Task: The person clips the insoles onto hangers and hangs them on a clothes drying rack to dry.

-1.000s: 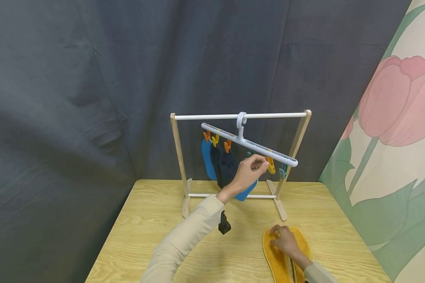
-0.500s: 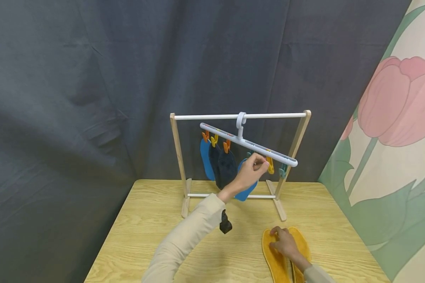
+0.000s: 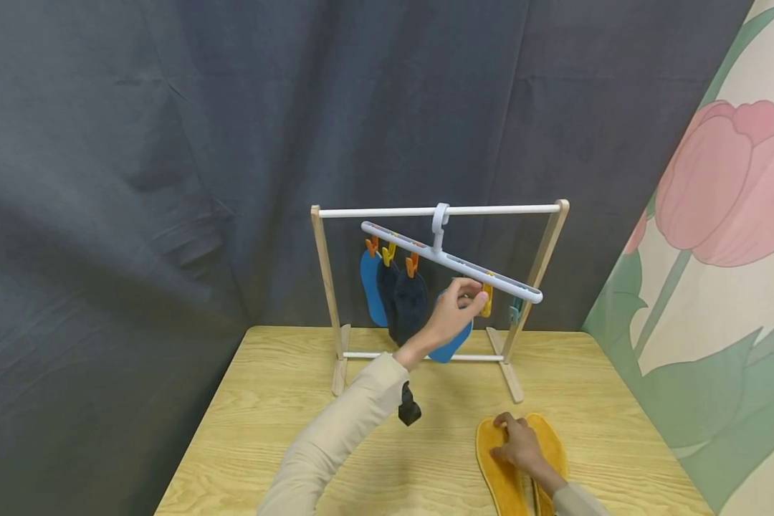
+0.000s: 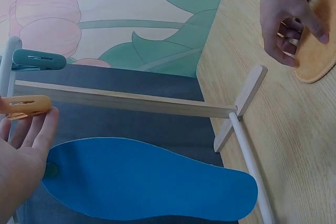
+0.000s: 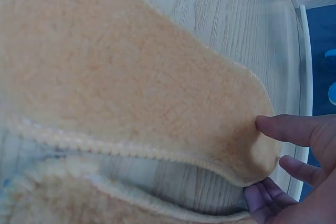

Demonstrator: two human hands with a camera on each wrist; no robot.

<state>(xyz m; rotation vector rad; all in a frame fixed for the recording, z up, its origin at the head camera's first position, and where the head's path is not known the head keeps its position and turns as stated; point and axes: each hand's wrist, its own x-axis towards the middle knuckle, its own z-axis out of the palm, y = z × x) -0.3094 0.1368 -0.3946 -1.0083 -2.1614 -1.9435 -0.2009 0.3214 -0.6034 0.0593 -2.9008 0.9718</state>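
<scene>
In the head view my left hand [image 3: 450, 315] is raised to a yellow clothespin [image 3: 487, 301] under the white hanger [image 3: 403, 240], its thumb and fingers at the clip. The left wrist view shows fingers curled up against this clothespin [image 4: 30, 104], the thumb out of frame. Beneath, a blue insole [image 4: 152, 179] hangs from a green clip partly hidden by the hand. Down on the table, my right hand [image 3: 521, 443] pinches one end of a fuzzy yellow insole [image 5: 121, 72]. A second yellow insole [image 3: 548, 444] lies alongside.
The hanger hooks over the top bar [image 3: 374, 213] of a small wooden rack. Orange and yellow clips hold another blue insole [image 3: 373, 290] and dark insoles [image 3: 413, 304] at its left. A teal clothespin [image 3: 516, 310] hangs near its right end. Dark cloth [image 3: 168, 179] backs the table.
The yellow clothespin and my left hand have shifted slightly left. The hanger's left end has swung a little leftward. My right hand stays at the yellow insole.
</scene>
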